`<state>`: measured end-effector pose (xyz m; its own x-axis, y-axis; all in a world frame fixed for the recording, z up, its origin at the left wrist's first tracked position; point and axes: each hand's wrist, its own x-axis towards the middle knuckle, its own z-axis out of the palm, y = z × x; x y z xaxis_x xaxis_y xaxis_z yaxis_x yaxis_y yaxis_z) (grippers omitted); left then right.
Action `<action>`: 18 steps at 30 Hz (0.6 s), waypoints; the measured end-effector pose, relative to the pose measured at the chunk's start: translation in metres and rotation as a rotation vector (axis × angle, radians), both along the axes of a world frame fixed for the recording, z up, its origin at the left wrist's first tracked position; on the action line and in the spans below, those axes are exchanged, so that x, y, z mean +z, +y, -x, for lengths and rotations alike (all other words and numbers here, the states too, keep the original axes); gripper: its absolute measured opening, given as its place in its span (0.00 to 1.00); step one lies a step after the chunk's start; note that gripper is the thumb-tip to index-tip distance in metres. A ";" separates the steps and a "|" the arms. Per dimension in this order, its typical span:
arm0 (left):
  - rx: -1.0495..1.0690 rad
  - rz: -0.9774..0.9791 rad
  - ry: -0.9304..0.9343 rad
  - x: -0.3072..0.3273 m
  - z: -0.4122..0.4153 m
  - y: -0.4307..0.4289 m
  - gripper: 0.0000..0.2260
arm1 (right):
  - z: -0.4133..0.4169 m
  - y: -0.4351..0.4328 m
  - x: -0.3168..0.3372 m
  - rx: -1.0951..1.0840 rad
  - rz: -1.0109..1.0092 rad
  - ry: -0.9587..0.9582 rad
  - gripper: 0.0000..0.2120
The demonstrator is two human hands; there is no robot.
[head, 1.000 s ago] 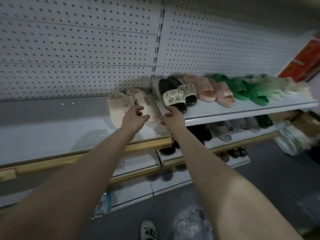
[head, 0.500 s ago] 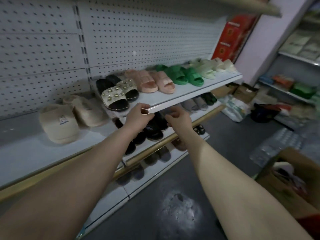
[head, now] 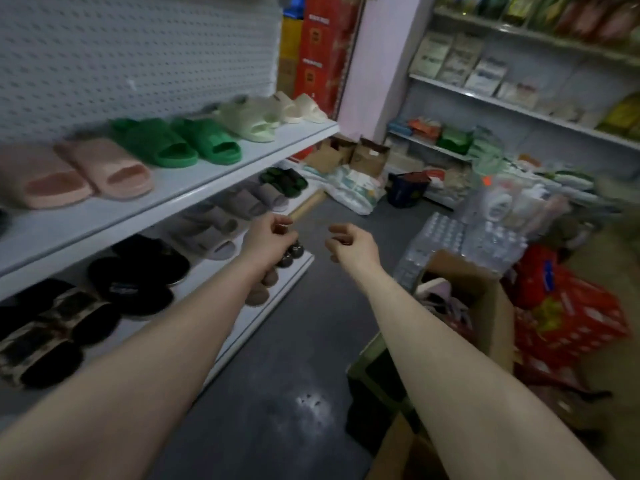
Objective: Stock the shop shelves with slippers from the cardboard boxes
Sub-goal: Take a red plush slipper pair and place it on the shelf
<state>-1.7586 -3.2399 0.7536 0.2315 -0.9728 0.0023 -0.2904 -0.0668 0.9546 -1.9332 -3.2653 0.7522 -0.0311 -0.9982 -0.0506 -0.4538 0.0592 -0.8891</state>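
Note:
My left hand [head: 269, 237] and my right hand [head: 349, 244] hang in mid-air over the aisle, both empty with fingers loosely curled. The top shelf [head: 194, 188] at left carries pink slippers [head: 86, 171], green slippers [head: 180, 143] and pale cream slippers [head: 256, 121]. Grey slippers [head: 221, 220] and black slippers [head: 138, 271] lie on the shelf below. An open cardboard box [head: 485, 306] stands at my right, its contents partly hidden by my right forearm.
Packs of water bottles [head: 460, 244] and red bags [head: 571, 317] crowd the floor at right. More boxes [head: 349, 154] and sacks sit in the far corner under stocked wall shelves [head: 519, 105]. The grey floor [head: 277, 393] runs between the shelving and the box.
My view has swung right, away from the beige slippers toward the box. Both hands have left the shelf edge and now hang free over the aisle.

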 end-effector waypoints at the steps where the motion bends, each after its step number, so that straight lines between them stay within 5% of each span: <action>1: -0.025 -0.001 0.011 -0.002 0.019 -0.014 0.11 | 0.020 -0.010 -0.002 -0.023 -0.015 0.002 0.10; 18: -0.523 -0.070 -0.096 -0.073 0.252 -0.239 0.09 | 0.253 -0.139 -0.069 -0.502 -0.137 0.000 0.10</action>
<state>-2.0105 -3.4788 0.6806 -0.2821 -0.9569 -0.0693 -0.3873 0.0475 0.9207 -2.1861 -3.4041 0.6829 -0.5045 -0.8446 -0.1794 -0.3398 0.3852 -0.8580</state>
